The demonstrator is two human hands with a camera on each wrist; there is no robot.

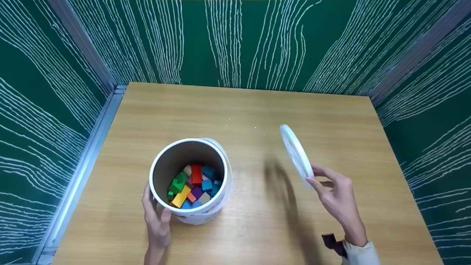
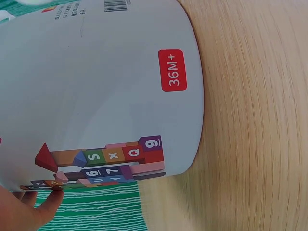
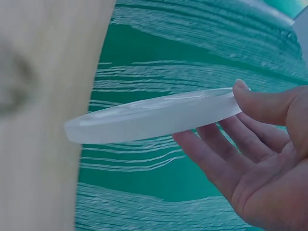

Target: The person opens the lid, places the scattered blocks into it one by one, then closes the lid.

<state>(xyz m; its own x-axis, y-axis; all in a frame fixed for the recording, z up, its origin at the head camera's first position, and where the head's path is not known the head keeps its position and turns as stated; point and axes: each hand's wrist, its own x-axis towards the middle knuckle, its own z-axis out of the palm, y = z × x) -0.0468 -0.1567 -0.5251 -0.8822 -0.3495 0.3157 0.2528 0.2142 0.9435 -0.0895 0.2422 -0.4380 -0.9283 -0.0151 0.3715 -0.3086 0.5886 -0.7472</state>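
Note:
A white cylindrical tub (image 1: 224,191) stands upright and uncovered on the wooden table. Inside it lie several coloured toy blocks (image 1: 197,175), in red, green, yellow, purple and blue. My left hand (image 1: 158,224) rests against the tub's near left wall, its fingers on the side and the thumb just below the rim. In the left wrist view those fingers (image 2: 48,207) touch the printed wall. Off to the right, my right hand (image 1: 338,195) pinches a round white lid (image 1: 296,152) by its edge. The lid is tilted on edge above the table, thumb on one face and fingers on the other.
The wooden table (image 1: 235,110) carries a few tiny pale specks near its middle. Green panels with white lines (image 1: 228,44) stand at its back and sides, joined by grey metal posts (image 1: 86,44). A dark strap piece (image 1: 334,244) hangs by the right sleeve.

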